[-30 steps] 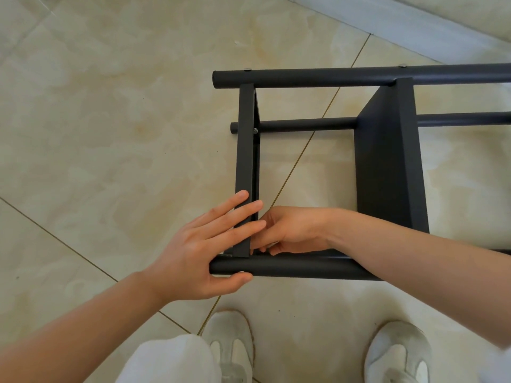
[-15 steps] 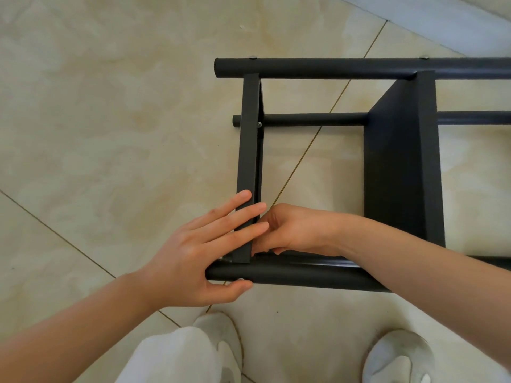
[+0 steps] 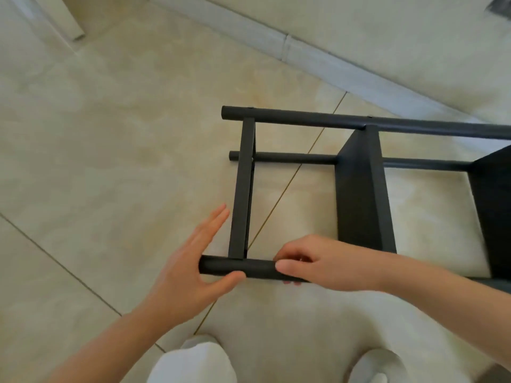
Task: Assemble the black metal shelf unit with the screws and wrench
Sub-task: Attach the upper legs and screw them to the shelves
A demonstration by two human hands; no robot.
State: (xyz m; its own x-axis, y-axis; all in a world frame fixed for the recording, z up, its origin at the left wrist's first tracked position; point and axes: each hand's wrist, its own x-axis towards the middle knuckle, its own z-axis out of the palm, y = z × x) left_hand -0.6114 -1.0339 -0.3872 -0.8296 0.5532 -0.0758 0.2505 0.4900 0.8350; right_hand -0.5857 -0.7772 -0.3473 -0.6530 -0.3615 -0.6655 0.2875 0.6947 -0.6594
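The black metal shelf unit [image 3: 359,189] lies on its side on the tiled floor, its round posts running left to right and its flat shelves standing on edge. My left hand [image 3: 190,269] is at the left end of the near post [image 3: 235,268], fingers straight beside the end shelf [image 3: 243,189], thumb under the post. My right hand [image 3: 312,262] grips the same post just right of that shelf, thumb on top and fingers curled beneath. No screw or wrench is visible.
A pale skirting board [image 3: 304,48] runs diagonally along the wall behind the unit. My white shoes [image 3: 376,366] and a white trouser knee [image 3: 193,363] are at the bottom edge. Bare floor tiles [image 3: 110,161] spread to the left.
My left hand has slid off the end shelf and now lies beside it. My right hand has come out from inside the corner and taken hold of the near post. The camera has tilted up.
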